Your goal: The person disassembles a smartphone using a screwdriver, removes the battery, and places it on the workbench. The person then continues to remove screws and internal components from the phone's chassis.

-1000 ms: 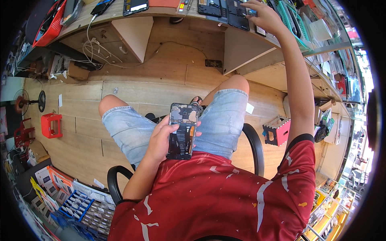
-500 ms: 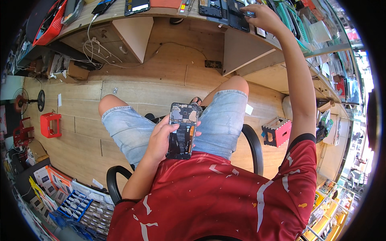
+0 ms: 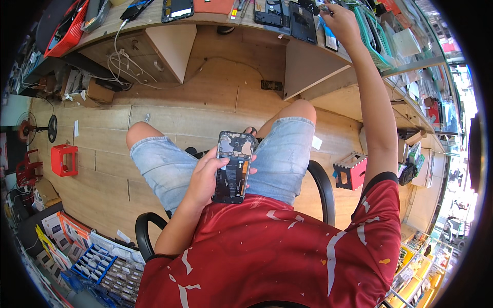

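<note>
My left hand [image 3: 204, 177] is closed around an opened smartphone [image 3: 235, 149] above my lap. Its back cover is off, so the circuit board and the black battery [image 3: 232, 177] show. The thumb presses on the left edge, with fingertips wrapped round the right side. Out at the workbench, my right hand [image 3: 340, 23] has its fingers pinched at a small dark thing that I cannot make out. Just left of that hand lie a black phone panel [image 3: 303, 24] and a dark phone frame [image 3: 268, 13]. Beneath the wrist is a small white-faced part [image 3: 330, 40].
A teal basket [image 3: 382, 49] stands right of my right hand. Along the workbench lie another phone [image 3: 177, 9], an orange-red mat [image 3: 213, 6] and a red basket [image 3: 69, 36]. Chair armrests [image 3: 322, 192] flank me. Red stools [image 3: 64, 160] stand on the floor.
My right hand has shifted a little right, off the black phone panel, and more of that panel shows. My left hand and the smartphone have stayed in place.
</note>
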A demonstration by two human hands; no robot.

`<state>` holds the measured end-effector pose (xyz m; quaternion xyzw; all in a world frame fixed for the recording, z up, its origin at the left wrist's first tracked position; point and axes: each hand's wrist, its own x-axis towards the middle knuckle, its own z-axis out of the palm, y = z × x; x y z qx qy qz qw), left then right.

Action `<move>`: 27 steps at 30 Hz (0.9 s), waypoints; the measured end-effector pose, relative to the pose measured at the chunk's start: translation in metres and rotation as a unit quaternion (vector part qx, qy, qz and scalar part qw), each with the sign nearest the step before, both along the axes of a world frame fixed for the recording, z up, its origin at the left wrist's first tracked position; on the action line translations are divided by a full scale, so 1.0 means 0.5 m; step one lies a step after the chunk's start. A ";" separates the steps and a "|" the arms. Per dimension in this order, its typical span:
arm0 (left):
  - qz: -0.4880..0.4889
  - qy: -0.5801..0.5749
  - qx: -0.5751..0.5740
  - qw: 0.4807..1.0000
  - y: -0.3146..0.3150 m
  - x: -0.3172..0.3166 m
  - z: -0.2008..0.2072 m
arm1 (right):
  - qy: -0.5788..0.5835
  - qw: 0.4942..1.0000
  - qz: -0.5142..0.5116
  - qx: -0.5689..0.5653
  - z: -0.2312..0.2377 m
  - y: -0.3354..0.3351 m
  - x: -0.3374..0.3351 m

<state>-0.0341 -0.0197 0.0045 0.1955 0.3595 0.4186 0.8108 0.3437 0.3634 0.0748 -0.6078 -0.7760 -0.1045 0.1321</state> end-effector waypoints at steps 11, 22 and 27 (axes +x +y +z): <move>0.014 -0.001 -0.003 1.000 0.004 -0.004 0.017 | 0.503 0.849 0.064 -0.146 0.126 -0.237 -0.093; 0.009 -0.086 -0.003 0.996 0.007 -0.013 0.048 | 0.546 0.771 0.123 -0.305 0.119 -0.550 -0.265; 0.013 -0.140 -0.007 0.990 -0.002 -0.018 0.041 | 0.393 0.881 0.229 -0.133 0.071 -0.599 -0.301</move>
